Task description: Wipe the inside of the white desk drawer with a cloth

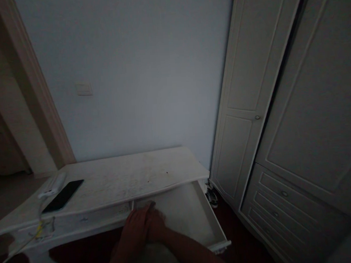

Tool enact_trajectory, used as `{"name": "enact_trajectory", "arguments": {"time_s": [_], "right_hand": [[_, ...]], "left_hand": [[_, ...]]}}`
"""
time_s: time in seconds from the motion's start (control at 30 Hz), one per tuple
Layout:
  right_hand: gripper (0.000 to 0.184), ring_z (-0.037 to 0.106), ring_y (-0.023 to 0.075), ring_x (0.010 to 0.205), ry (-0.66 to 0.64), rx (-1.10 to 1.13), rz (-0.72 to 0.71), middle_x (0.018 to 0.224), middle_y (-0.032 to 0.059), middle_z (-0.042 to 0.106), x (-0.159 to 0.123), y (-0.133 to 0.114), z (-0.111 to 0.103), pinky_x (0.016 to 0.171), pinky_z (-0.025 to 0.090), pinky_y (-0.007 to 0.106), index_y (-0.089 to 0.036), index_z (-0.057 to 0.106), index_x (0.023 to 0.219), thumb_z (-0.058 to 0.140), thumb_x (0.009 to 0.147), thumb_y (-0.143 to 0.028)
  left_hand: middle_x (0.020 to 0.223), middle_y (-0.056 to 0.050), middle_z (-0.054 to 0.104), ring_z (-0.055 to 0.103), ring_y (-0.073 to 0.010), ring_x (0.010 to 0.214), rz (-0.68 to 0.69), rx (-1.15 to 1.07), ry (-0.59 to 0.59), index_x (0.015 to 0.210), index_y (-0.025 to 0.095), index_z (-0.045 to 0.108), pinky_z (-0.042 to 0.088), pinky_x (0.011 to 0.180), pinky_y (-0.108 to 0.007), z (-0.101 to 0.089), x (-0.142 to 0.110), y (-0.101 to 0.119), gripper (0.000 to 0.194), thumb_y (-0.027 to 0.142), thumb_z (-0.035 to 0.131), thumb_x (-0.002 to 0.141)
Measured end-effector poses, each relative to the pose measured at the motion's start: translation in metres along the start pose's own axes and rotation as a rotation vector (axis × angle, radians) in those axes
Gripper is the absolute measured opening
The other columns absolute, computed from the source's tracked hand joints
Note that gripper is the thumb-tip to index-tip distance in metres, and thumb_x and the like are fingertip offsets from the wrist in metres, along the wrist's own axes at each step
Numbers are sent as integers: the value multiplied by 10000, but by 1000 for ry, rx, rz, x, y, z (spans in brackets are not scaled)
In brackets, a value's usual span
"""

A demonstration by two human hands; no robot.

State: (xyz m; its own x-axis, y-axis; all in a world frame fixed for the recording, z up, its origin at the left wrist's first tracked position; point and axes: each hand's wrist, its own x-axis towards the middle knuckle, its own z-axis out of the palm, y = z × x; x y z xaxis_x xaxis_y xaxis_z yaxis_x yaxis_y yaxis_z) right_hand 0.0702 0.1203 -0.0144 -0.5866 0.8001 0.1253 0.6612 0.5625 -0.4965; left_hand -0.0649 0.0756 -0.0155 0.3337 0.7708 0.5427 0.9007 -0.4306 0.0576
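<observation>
Both hands are close together over a white drawer, which stands pulled out of a low white table. My left hand leans against my right hand near the drawer's left side. Its fingers are bent and pressed together. The right hand's fingers curl inward and are slightly blurred. A small greyish patch shows at the fingertips, too dim to name. What the hands hold, if anything, is hidden between them.
A dark phone and a white elongated object lie on the table's left end. A pale cable hangs below them. At right stands a tall white wardrobe. A dark shoe rests on the floor beside the table.
</observation>
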Motion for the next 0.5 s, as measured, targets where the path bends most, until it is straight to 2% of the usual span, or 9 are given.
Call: {"name": "enact_trajectory", "arguments": {"time_s": [0.1, 0.17, 0.27, 0.37, 0.43, 0.5], "right_hand": [[497, 591, 369, 1325, 40, -13, 160, 1436, 134, 662, 15, 2, -10, 1137, 439, 481, -226, 657, 1346, 661, 866, -357], [461, 619, 379, 1274, 118, -21, 309, 1421, 181, 650, 23, 4, -16, 1071, 479, 517, -205, 627, 1368, 572, 929, -338], [568, 624, 412, 1257, 211, -16, 473, 1424, 237, 624, 30, 10, -28, 1044, 490, 538, -166, 596, 1404, 639, 903, -430], [690, 614, 419, 1282, 258, 7, 522, 1414, 239, 631, 28, 22, -45, 1070, 479, 513, -146, 622, 1393, 731, 829, -528], [705, 618, 412, 1287, 278, 18, 544, 1407, 231, 639, 24, 33, -57, 1064, 485, 496, -146, 635, 1393, 732, 821, -548], [703, 619, 398, 1296, 293, 24, 557, 1418, 211, 640, 17, 45, -68, 1065, 484, 479, -163, 638, 1398, 738, 812, -539]], "left_hand": [[1427, -101, 711, 670, -239, 1285, 21, 54, 26, 1472, 190, 573, 391, 1192, -436, 4, -1, -3, 438, 251, 429, 1062], [1455, -102, 694, 659, -240, 1307, 35, 90, 34, 1476, 188, 567, 374, 1201, -446, 4, -2, -3, 438, 230, 430, 1062], [1458, -102, 691, 661, -247, 1304, 58, 121, 30, 1464, 194, 578, 369, 1201, -454, -1, -2, 2, 458, 171, 436, 1030], [1392, -91, 729, 690, -248, 1244, 39, 97, -55, 1402, 226, 627, 356, 1210, -489, -12, 0, 9, 497, 82, 439, 965], [1234, -65, 784, 720, -240, 1152, 11, 56, -149, 1265, 251, 699, 316, 1235, -532, -20, 2, 15, 462, 43, 442, 943], [1030, -39, 800, 739, -233, 1026, 3, 41, -223, 1045, 251, 748, 277, 1252, -571, -26, 4, 19, 372, 45, 454, 950]]}}
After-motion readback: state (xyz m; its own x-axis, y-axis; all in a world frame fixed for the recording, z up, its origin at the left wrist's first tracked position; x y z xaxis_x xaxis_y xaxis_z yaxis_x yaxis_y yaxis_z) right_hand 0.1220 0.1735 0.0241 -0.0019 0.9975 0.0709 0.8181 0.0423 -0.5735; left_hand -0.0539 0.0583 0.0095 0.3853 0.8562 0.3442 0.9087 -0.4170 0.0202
